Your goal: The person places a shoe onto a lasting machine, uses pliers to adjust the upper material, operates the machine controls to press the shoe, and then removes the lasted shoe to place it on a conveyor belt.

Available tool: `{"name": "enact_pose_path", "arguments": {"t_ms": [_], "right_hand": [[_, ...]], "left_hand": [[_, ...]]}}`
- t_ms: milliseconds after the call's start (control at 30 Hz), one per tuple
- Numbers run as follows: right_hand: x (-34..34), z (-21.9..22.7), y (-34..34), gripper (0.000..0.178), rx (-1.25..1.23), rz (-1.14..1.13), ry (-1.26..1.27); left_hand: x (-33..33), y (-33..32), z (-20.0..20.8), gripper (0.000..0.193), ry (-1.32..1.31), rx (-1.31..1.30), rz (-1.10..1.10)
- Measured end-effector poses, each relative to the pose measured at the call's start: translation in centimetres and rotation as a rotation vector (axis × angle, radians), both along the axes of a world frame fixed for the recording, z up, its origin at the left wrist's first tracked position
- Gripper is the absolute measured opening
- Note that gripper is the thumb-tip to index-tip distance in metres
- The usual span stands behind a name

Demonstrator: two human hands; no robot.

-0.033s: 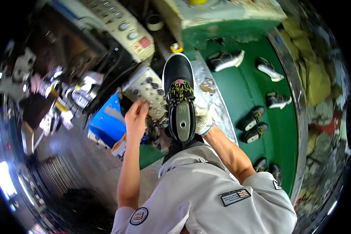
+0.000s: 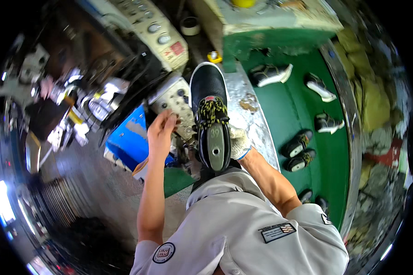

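A black low shoe (image 2: 207, 87) with a white sole edge and black-and-yellow laces points away from me in front of my body. A grey-green last (image 2: 215, 144) with a round hole fills its opening. My right hand (image 2: 239, 143), in a white knit glove, grips the shoe from its right side; most of those fingers are hidden behind it. My bare left hand (image 2: 160, 133) hovers left of the shoe, apart from it. Its fingers are curled toward the thumb, and whatever they may hold is too small to make out. Below it lies a blue bin (image 2: 128, 140).
Several similar shoes (image 2: 300, 159) lie in a green trough (image 2: 266, 110) on the right, bordered by a worn metal ledge (image 2: 252, 107). Machine control panels (image 2: 158, 39) stand far left. A yellow tape measure (image 2: 214, 57) rests beyond the shoe. Piled cloth (image 2: 371, 96) lines the far right.
My left hand has risen slightly in the picture, its fingers a little looser. The trough and machines have shifted slightly right in view; the shoe stays in my right hand.
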State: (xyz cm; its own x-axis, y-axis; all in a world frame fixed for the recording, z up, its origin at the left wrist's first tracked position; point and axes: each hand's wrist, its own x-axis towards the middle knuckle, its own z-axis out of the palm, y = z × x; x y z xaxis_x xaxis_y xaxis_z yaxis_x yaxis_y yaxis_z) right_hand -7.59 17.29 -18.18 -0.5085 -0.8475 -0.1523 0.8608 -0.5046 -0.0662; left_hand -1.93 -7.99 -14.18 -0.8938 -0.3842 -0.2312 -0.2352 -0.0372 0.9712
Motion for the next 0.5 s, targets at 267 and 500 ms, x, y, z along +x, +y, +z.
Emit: {"name": "enact_pose_path", "arguments": {"t_ms": [267,500], "right_hand": [[3.3,6.2,-13.2,0.058,0.184,0.223,0.129],[5.0,7.6,-22.6,0.049,0.422,0.223,0.41]], "left_hand": [[5.1,-10.2,5.3,0.03,-0.049,0.315,0.192],[10.3,-16.2,3.3,0.041,0.03,0.365,0.628]]}}
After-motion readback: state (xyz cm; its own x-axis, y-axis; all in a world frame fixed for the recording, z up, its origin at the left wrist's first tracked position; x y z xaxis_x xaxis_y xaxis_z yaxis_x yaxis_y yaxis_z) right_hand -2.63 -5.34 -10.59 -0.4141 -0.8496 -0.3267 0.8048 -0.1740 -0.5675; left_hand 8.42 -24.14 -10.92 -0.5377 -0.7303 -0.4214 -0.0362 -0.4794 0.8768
